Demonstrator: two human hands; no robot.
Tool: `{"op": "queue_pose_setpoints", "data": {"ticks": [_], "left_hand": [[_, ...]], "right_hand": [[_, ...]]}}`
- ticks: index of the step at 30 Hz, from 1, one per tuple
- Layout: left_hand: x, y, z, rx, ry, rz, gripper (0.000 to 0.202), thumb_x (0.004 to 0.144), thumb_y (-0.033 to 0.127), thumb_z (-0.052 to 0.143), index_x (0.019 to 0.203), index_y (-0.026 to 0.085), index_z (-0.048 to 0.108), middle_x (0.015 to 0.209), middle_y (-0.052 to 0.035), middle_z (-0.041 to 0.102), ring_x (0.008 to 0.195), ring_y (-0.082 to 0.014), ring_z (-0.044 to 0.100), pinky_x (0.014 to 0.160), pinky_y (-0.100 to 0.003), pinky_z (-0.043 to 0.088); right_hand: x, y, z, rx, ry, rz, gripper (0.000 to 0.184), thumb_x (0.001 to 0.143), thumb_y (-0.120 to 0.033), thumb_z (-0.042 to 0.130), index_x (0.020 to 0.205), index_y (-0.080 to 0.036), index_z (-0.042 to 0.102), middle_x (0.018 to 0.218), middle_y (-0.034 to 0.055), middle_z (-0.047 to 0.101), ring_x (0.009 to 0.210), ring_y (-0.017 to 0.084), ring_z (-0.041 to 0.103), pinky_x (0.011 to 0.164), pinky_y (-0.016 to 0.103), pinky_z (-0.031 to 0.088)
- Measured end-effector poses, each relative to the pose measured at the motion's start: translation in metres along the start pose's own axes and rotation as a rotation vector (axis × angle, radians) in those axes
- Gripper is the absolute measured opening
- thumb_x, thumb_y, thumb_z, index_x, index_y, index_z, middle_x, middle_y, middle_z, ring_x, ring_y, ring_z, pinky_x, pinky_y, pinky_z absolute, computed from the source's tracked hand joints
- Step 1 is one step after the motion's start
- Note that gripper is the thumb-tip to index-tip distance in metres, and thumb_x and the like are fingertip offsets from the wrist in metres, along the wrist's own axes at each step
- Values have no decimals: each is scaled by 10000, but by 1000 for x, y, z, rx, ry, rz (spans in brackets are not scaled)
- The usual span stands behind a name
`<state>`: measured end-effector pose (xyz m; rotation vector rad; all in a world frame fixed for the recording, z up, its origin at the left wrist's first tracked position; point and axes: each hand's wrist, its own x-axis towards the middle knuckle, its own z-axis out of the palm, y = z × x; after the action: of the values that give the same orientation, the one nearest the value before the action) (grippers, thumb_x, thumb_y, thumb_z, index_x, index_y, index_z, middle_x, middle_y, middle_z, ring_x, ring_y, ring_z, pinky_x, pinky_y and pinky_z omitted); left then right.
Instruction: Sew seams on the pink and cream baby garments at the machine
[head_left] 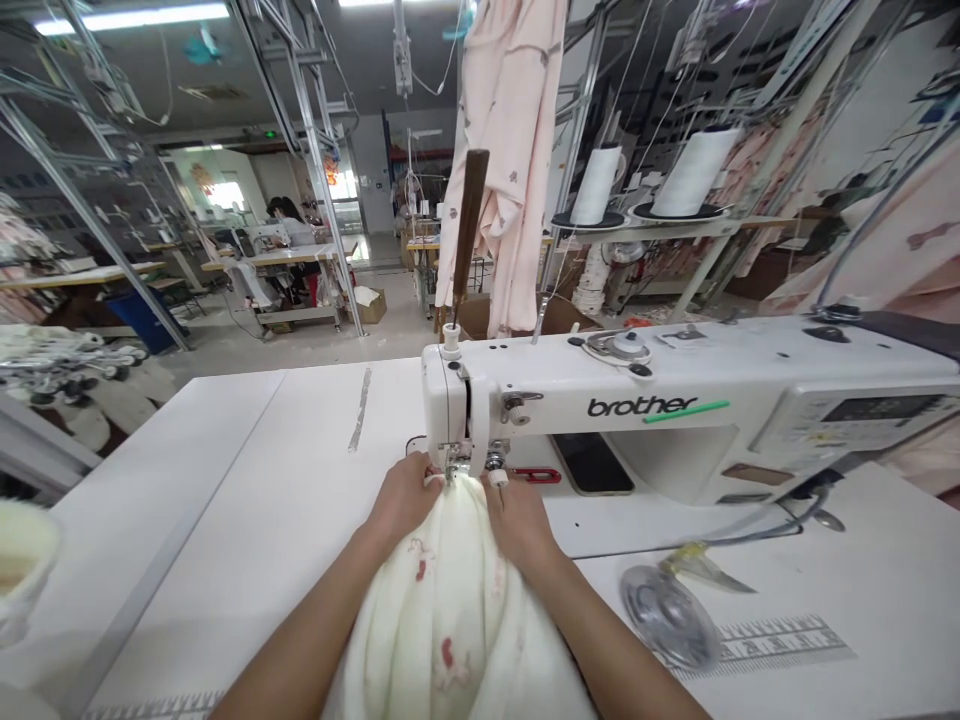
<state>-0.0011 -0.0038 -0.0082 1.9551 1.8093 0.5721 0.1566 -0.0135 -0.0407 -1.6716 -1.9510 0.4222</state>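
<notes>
A bunched cream fabric (450, 610) with small pink prints runs from my lap up to the needle of a white Brother sewing machine (675, 400). My left hand (401, 500) grips the fabric's left edge right beside the presser foot (456, 465). My right hand (517, 520) presses on the fabric's right edge just under the machine head. The fabric's end sits beneath the presser foot, between both hands.
The white sewing table (225, 500) extends left and front. A clear plastic disc (667, 615) and thread snips (709, 570) lie at right near a printed ruler. Thread cones (694, 170) stand behind the machine. Pink garments (510, 150) hang overhead. A person sits at a far workstation (289, 225).
</notes>
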Motion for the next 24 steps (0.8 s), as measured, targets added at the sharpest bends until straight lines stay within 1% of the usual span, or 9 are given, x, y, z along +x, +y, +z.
{"op": "queue_pose_setpoints", "data": {"ticks": [3, 9, 11, 13, 15, 16, 20, 22, 24], "left_hand": [[0, 0, -1, 3, -6, -12, 102, 753, 173, 452, 781, 165, 549, 811, -53, 629, 768, -194, 577, 653, -272, 388], [0, 1, -4, -6, -36, 28, 110, 737, 168, 437, 692, 171, 537, 734, -29, 622, 725, -181, 580, 622, -255, 382], [-1, 2, -4, -9, -22, 39, 121, 730, 159, 432, 714, 173, 552, 745, -26, 625, 738, -181, 581, 633, -255, 385], [-4, 3, -4, -13, 3, 45, 138, 712, 149, 437, 744, 176, 568, 759, -24, 630, 746, -182, 580, 643, -256, 387], [-6, 4, -2, -19, 32, 50, 158, 698, 146, 443, 767, 179, 581, 771, -27, 635, 747, -185, 577, 653, -259, 390], [-8, 5, -1, -23, 44, 55, 170, 689, 143, 449, 780, 182, 588, 780, -25, 639, 750, -185, 576, 662, -260, 391], [-11, 5, -2, -54, 63, 70, 217, 683, 152, 457, 830, 193, 612, 794, -10, 645, 747, -175, 570, 672, -251, 394], [-13, 4, -6, -83, 50, 60, 231, 695, 175, 460, 865, 191, 615, 815, -12, 641, 759, -173, 561, 676, -250, 392], [-19, 3, -12, -128, -9, 54, 190, 696, 236, 505, 837, 188, 623, 793, -7, 628, 754, -168, 544, 678, -249, 386]], "right_hand": [[0, -1, 0, 13, -3, -10, 263, 953, -164, 298, 1002, -113, 551, 783, 87, 669, 719, 223, 623, 580, 261, 310], [-3, -1, -6, 64, -41, -56, 328, 978, -216, 246, 1008, -126, 560, 768, 71, 667, 727, 209, 625, 577, 248, 334], [-4, -1, -7, 72, -57, -70, 314, 976, -273, 291, 1009, -130, 569, 776, 71, 671, 730, 217, 631, 574, 248, 342], [-5, -1, -7, 66, -67, -75, 278, 946, -313, 389, 1009, -120, 579, 795, 90, 674, 735, 237, 635, 578, 255, 353], [-5, -2, -6, 59, -76, -85, 230, 908, -278, 459, 995, -112, 592, 825, 113, 675, 755, 256, 638, 603, 265, 373], [-4, -3, -5, 60, -81, -95, 211, 896, -248, 464, 986, -112, 598, 845, 122, 675, 778, 262, 637, 627, 271, 387], [-1, 0, -3, 96, -91, -145, 237, 883, -192, 394, 954, -113, 606, 880, 147, 669, 852, 287, 627, 702, 319, 417], [2, 5, -3, 136, -93, -178, 228, 848, -166, 379, 877, -133, 603, 828, 124, 667, 822, 269, 625, 694, 313, 417], [4, 11, -3, 249, -142, -222, 165, 783, -169, 405, 756, -162, 568, 726, 71, 640, 739, 224, 610, 650, 278, 407]]}}
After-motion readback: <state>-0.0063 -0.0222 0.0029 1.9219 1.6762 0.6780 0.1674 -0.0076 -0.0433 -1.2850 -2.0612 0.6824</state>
